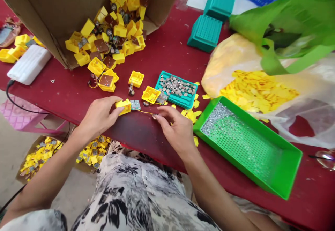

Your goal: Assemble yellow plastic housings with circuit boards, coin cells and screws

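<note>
As the head view shows it, left hand [98, 116]: fingers curled, with thumb and fingertips gripping a square yellow plastic housing [123, 106] by its sides.
Right hand [174, 129]: thumb and forefinger pinched narrowly on a thin yellow wire [146, 112].
Between the hands: a small grey metal plate [135, 104] lies flat on the red table [167, 49], just beside the housing, with the wire running from it.
Near edge: both forearms cross it, the hands working just beyond it.
Room: loose yellow housings [136, 79] lie just ahead of the hands; the green tray stands just right of the right hand.
Containers: a tipped cardboard box [39, 14] spills glossy yellow housings [104, 46] from its open mouth; a teal tray [160, 84] holds silver discs [178, 86]; a shallow perforated green tray [251, 154] holds fine grey pieces [217, 116] at its far corner; a clear plastic bag [300, 126] holds flat yellow pieces [258, 91].
</note>
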`<state>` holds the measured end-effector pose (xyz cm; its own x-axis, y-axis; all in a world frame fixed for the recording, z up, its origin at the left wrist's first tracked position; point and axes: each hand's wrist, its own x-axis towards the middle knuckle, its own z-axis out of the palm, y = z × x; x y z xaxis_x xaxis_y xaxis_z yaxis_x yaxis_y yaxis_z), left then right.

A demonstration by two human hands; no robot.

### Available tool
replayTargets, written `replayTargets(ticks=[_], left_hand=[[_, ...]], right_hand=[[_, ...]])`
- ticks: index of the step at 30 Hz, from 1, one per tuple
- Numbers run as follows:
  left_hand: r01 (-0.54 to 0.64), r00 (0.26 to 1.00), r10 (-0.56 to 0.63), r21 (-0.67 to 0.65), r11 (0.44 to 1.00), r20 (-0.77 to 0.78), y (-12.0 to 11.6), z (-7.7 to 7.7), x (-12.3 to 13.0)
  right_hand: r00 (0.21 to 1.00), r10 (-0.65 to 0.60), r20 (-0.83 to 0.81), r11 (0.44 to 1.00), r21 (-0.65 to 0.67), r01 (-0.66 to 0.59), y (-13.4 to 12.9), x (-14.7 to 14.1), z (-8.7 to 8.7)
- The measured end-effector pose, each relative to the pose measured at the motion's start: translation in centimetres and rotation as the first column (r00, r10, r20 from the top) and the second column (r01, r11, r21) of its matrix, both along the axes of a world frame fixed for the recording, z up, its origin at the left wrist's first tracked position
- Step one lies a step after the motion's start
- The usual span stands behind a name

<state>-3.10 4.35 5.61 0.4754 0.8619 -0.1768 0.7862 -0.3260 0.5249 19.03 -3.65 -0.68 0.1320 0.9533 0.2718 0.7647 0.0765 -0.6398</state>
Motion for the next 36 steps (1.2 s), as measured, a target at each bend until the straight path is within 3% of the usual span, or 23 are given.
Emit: replayTargets(ticks=[6, 9, 12, 16, 19, 24, 28, 32, 36], left_hand=[[-0.012, 1.0, 0.01, -0.103, 0.995, -0.021, -0.2, 0.3, 0.5], [-0.044, 0.992, 0.076, -0.286, 0.957, 0.105, 0.0, 0.1, 0.6], [-0.086, 0.942, 0.247, -0.548, 0.832, 0.227, 0.1, 0.0, 0.8], [-0.003, 0.786, 0.51, -0.823, 0.568, 0.349, -0.6, -0.4, 1.0], [0.102, 0.67, 0.654, -0.917, 0.386, 0.35, -1.6, -1.0, 1.2], [0.213, 0.62, 0.719, -0.949, 0.231, 0.314, -3.0, -1.9, 1.4], [0.271, 0.552, 0.776, -0.945, 0.181, 0.307, -3.6, -2.3, 1.8], [0.239, 0.5, 0.832, -0.962, 0.134, 0.24, -3.6, -2.6, 2.6], [0.196, 0.491, 0.838, -0.967, 0.161, 0.239, -3.7, -2.5, 3.5]], right_hand=[[0.996, -0.055, 0.076, 0.998, -0.017, 0.056, -0.7, 0.0, 0.1], [0.99, -0.064, 0.125, 0.998, -0.014, 0.066, -1.1, -0.2, -0.5], [0.985, -0.093, 0.142, 0.996, 0.014, 0.092, -1.4, -0.6, -1.1], [0.99, -0.131, 0.052, 0.989, 0.076, 0.127, -2.1, -1.4, -0.8], [0.989, -0.137, -0.057, 0.983, 0.113, 0.143, -2.8, -1.8, 0.4], [0.978, -0.138, -0.156, 0.982, 0.11, 0.156, -3.3, -1.7, 2.1], [0.958, -0.147, -0.245, 0.986, 0.037, 0.16, -3.4, -1.2, 2.7], [0.948, -0.127, -0.294, 0.99, 0.017, 0.138, -3.5, -0.8, 3.2], [0.909, -0.139, -0.393, 0.99, -0.054, 0.128, -3.5, -0.6, 4.0]])
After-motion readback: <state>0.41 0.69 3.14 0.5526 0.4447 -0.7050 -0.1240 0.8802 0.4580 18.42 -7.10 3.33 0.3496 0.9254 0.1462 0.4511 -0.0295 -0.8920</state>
